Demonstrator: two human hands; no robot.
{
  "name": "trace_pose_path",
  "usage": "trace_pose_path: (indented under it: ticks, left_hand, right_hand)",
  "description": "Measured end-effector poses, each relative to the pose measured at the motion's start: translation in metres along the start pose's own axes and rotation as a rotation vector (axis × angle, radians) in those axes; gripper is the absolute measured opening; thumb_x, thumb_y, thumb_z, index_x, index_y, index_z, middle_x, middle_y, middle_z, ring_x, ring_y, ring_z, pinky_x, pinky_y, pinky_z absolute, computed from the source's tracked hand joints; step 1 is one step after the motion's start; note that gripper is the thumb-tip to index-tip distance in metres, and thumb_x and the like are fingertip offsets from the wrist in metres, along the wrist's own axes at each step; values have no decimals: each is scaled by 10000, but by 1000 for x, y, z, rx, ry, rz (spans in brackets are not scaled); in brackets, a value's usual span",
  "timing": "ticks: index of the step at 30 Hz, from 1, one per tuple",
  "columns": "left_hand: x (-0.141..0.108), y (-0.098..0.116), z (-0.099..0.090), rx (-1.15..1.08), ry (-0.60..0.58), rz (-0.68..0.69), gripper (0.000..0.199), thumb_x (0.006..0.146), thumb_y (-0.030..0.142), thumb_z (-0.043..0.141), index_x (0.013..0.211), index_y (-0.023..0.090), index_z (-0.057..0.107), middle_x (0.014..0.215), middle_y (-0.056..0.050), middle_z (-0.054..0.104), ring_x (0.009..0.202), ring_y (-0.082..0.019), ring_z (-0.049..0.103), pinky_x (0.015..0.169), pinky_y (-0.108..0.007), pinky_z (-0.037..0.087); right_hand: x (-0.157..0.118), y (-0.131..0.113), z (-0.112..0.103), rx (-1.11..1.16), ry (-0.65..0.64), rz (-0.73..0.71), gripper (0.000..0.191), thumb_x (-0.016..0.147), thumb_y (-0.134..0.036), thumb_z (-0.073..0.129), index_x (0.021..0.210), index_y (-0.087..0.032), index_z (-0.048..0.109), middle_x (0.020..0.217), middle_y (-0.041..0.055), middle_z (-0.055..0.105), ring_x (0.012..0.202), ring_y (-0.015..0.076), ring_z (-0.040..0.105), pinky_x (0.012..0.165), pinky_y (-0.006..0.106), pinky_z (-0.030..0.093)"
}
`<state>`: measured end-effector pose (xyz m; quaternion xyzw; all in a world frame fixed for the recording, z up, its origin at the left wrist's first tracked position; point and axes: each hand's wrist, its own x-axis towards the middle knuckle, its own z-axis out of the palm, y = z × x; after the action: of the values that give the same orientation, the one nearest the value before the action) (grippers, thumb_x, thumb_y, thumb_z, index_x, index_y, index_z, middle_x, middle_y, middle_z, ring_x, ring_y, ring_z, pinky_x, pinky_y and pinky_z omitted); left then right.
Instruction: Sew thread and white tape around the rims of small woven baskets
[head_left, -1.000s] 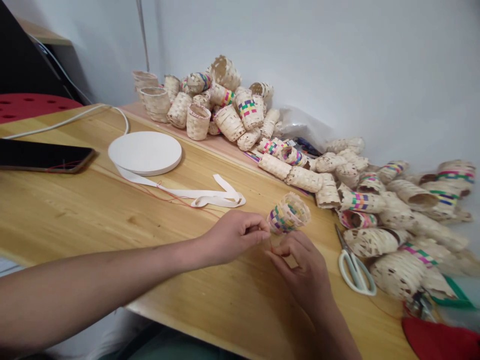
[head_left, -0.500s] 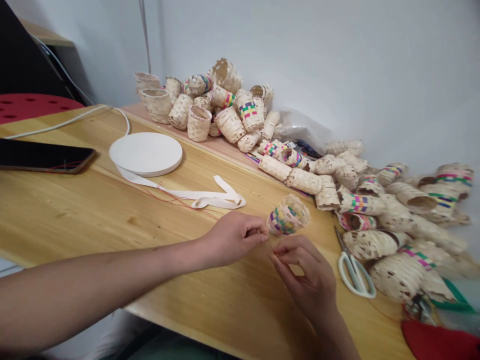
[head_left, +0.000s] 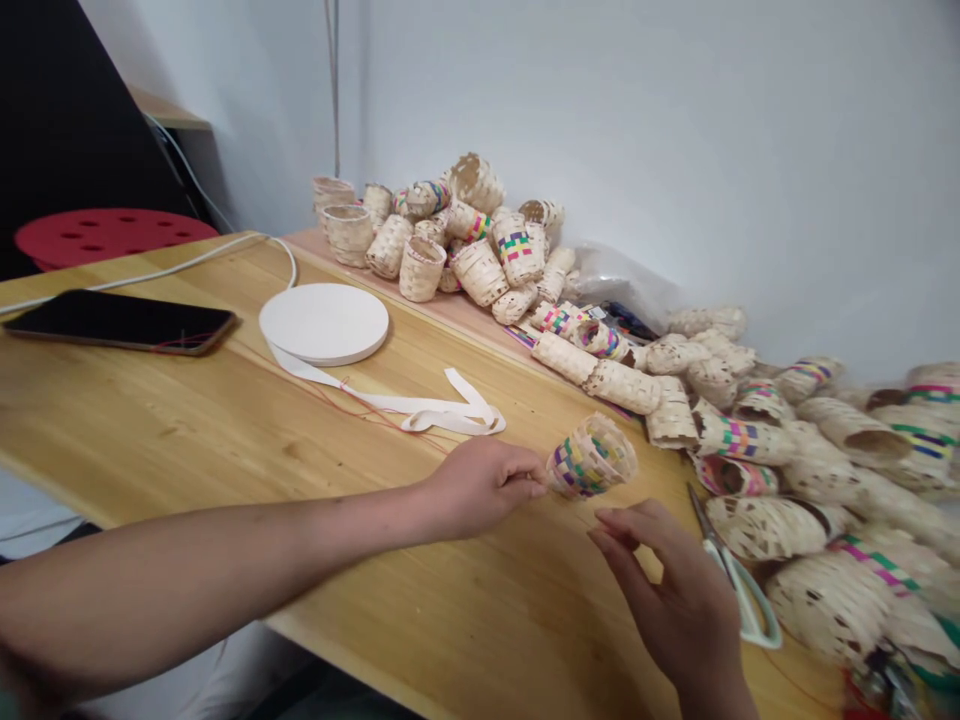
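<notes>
In the head view, the only one we have, our left hand (head_left: 491, 490) reaches in over the counter (head_left: 487, 620) with its thumb and forefinger pressed together; whether a fine strand is caught between them we cannot tell. Our right hand (head_left: 671, 590) is just apart from it, thumb and forefinger drawn nearly tip to tip in a pinching shape, and here too anything as thin as a thread is too small to make out. The small woven basket (head_left: 591, 458) with coloured bands lies tilted on the counter, just beyond the left fingertips, its mouth turned to the right; we cannot tell whether the fingers touch it. Red thread (head_left: 344, 385) trails across the loose white ribbon (head_left: 409, 404) that leads from the ribbon roll (head_left: 324, 322), and the scissors (head_left: 726, 562) lie close beside the right hand. We judge the step in hand to be fine fingertip work, perhaps with thread. As we read it, the next move calls for a steady, light pinch in both hands, and for keeping the wrists clear of the basket and the scissors.
</notes>
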<state>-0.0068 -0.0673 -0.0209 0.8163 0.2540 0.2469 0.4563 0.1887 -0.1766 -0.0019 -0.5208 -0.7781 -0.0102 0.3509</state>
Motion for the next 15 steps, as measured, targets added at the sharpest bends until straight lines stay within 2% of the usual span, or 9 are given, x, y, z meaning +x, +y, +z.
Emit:
trace_pose_path:
  ticks: [9,15]
  left_hand:
    - [1,-7,-2,11,-8,-28,180,875,250,517,731,170,588,649,52,546,646,-97,479,582,-185,287]
    - [-1,-10,-2,32,-70,-11,174,869,238,521,737,175,615,624,56,544,608,-93,458,559,-181,277]
  right_hand:
    - [-5,-7,-2,163,-108,23,227,838,-46,527,978,-222,562,758,4,572,650,125,547,555,223,470]
    - [-6,-9,0,349,-40,53,232,824,-31,514,945,-229,525,726,-2,535,631,127,514,536,237,445]
